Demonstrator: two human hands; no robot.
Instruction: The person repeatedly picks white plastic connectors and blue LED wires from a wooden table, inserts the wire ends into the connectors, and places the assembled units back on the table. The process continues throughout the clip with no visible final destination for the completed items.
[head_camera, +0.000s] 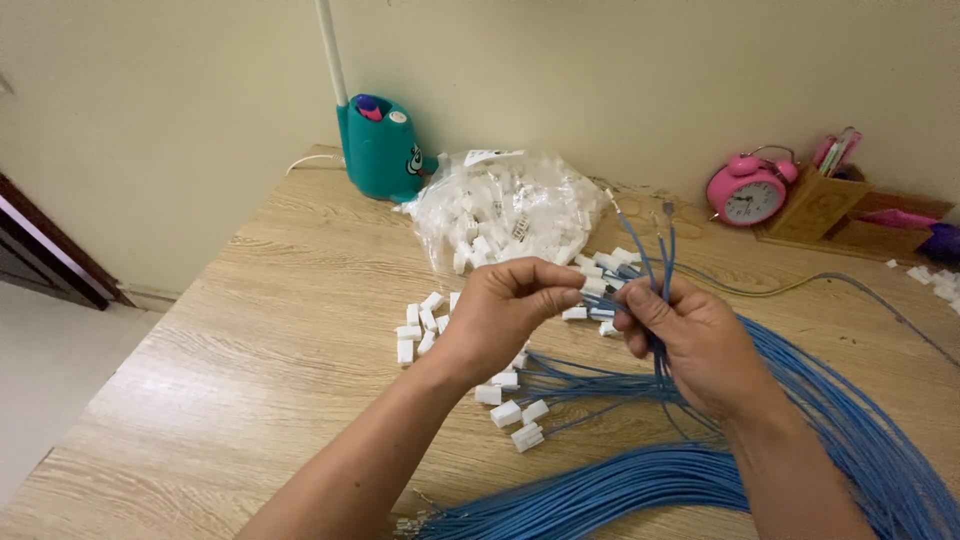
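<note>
Head view of a wire-and-connector assembly at a pale wood-grain laminate table (250, 330). The left hand (500, 310) has thumb and fingertips closed in a pinch on a small white rectangular plastic connector housing (592, 287), held just left of the right hand (700, 345). The right hand's fingers are curled shut around a few thin blue insulated wires (655, 255), whose bare metal-tipped ends stand up past the fingers toward the far side. The housing lies between the two sets of fingertips, touching the left thumb and close against the wires; whether a wire tip is already inside it cannot be told. To do the step well, judging from the grip: keep one wire separate from the others, hold it close to its tip so it stays stiff, and line it up squarely with the housing opening. Loose white housings (420, 325) lie scattered on the table beneath and left of the hands; a clear plastic bag of more housings (505, 205) sits beyond; a long bundle of blue wires (800, 460) sweeps across the near right
</note>
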